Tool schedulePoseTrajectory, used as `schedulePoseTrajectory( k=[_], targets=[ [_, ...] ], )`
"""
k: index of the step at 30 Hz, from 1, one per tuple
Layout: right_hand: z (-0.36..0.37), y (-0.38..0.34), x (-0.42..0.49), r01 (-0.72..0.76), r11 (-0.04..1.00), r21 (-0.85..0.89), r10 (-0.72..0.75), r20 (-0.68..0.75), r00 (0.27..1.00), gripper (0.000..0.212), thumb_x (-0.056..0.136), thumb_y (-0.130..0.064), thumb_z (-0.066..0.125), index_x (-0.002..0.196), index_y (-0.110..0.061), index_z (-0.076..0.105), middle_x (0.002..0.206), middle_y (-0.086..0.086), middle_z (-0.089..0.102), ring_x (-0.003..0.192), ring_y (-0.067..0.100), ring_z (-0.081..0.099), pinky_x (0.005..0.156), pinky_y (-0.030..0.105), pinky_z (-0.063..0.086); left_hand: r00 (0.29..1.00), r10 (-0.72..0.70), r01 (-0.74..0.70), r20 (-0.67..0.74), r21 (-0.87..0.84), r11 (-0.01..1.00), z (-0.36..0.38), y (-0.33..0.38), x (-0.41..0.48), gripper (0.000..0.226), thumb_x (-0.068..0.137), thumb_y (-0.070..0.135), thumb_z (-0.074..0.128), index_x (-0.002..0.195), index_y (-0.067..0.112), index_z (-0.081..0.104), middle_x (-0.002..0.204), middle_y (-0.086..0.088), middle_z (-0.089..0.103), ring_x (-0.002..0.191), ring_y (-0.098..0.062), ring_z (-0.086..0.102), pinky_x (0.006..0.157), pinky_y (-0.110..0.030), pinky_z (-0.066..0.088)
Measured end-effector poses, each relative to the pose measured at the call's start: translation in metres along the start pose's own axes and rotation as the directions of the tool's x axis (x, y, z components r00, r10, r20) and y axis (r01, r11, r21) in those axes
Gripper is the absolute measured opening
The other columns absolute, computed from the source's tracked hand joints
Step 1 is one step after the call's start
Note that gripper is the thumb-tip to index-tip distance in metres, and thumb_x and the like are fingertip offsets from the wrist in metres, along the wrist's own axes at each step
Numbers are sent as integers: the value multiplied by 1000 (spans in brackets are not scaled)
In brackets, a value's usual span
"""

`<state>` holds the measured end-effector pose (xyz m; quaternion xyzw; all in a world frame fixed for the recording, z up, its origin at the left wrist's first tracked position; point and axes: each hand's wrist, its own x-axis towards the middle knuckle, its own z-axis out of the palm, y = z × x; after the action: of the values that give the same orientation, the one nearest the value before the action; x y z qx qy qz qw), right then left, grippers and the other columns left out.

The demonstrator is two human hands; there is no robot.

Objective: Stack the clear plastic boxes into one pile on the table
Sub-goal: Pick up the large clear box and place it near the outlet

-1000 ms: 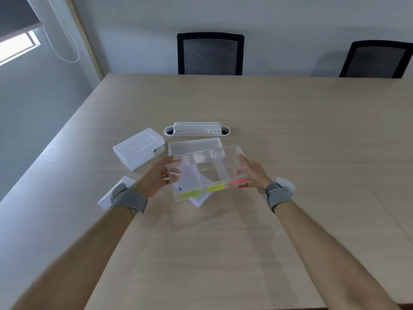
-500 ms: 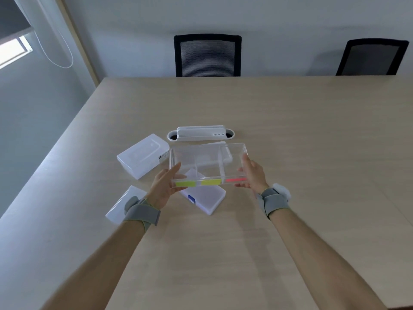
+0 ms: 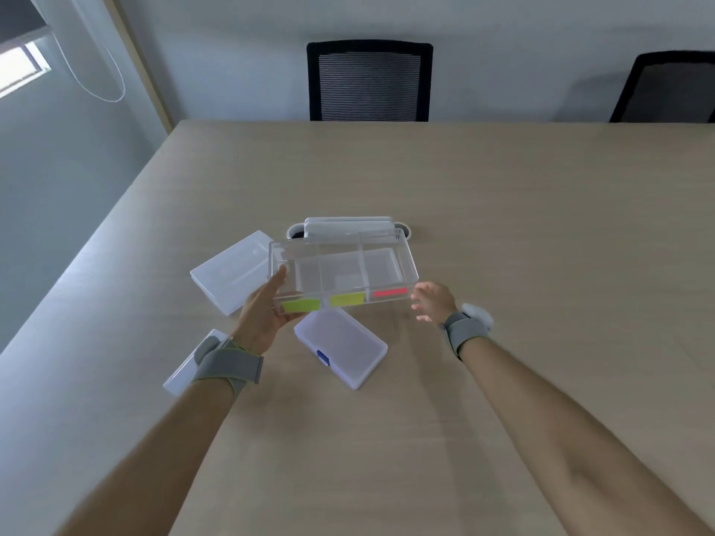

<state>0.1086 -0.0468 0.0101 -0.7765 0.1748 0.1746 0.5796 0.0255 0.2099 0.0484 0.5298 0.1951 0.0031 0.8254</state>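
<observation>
Since the last frame my right hand (image 3: 431, 301) has let go, fingers spread; left hand (image 3: 267, 309) alone holds the divided box (image 3: 342, 270), long axis left-right, over the far flat box (image 3: 381, 261).

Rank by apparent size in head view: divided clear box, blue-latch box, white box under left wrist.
1. divided clear box, held up nearer the camera, so maybe flattered
2. blue-latch box
3. white box under left wrist, mostly hidden, so unsure
</observation>
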Motion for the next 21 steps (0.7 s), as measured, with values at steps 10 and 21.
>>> schedulePoseTrajectory(
  k=[10, 21],
  targets=[
    [12, -4, 41, 13, 927, -375, -28, -36, 999, 52, 91, -38, 50, 132, -6, 47, 135, 15, 54, 122, 33, 52, 101, 37, 43, 998, -4, 4, -63, -6, 1000, -15, -6, 5, 18, 89, 33, 52, 90, 17, 60, 58, 13, 72, 60, -12, 71, 51, -25, 57],
    [21, -3, 50, 17, 911, -411, -47, -63, 997, 45, 83, -41, 61, 107, -4, 62, 108, 16, 69, 84, 28, 58, 85, 35, 48, 988, -67, 63, -142, -35, 997, -22, -10, 0, 24, 89, 33, 52, 99, 11, 52, 92, -5, 55, 76, -22, 66, 54, -28, 59]
  ],
)
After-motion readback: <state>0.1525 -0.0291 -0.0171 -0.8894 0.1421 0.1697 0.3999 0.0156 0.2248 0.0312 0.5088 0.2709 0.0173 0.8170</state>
